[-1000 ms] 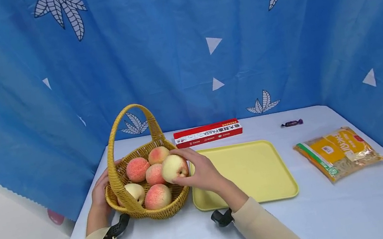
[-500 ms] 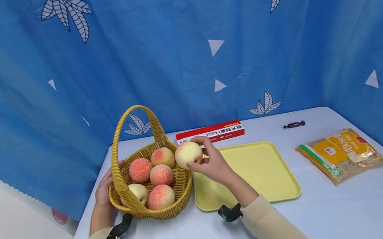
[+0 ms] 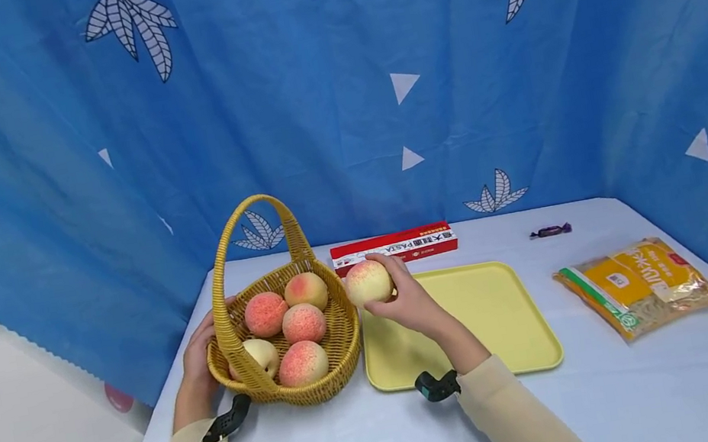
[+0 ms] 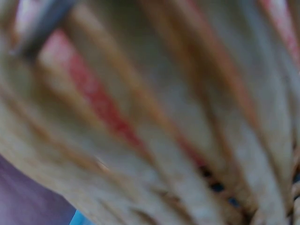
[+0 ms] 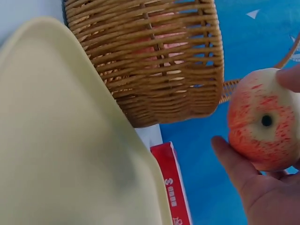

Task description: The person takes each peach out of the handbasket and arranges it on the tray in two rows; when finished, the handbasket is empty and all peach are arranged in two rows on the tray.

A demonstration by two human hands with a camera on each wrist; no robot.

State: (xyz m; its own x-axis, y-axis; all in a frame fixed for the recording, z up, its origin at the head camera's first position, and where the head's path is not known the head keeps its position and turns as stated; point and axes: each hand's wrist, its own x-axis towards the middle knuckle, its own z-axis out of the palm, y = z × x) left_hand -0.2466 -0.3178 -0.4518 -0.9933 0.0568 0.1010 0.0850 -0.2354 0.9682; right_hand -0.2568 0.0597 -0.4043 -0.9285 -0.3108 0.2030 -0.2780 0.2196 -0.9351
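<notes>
My right hand [image 3: 411,301] grips a pale peach [image 3: 367,283] with red speckles between thumb and fingers. It is held above the left end of the yellow tray [image 3: 482,324], beside the basket's right rim. In the right wrist view the peach [image 5: 265,119] shows a dark hole in its end. My left hand [image 3: 198,362] holds the left side of the wicker basket [image 3: 345,365], its fingers partly hidden behind the handle. Inside the basket lie several peaches [image 3: 303,363], some pink, one mostly pale. The left wrist view is filled by blurred wicker [image 4: 178,117] with red showing through.
A red pasta box [image 3: 420,243] lies behind the tray. Toward the right are a small purple wrapped candy [image 3: 550,231] and an orange food bag [image 3: 643,287]. A tall arched handle [image 3: 221,304] rises over the basket. Blue curtains [image 3: 332,85] stand behind the white table.
My right hand has lifted the pale peach out of the basket and moved right, turning it so its red-speckled side shows. My left hand stays on the basket. The view has shifted slightly.
</notes>
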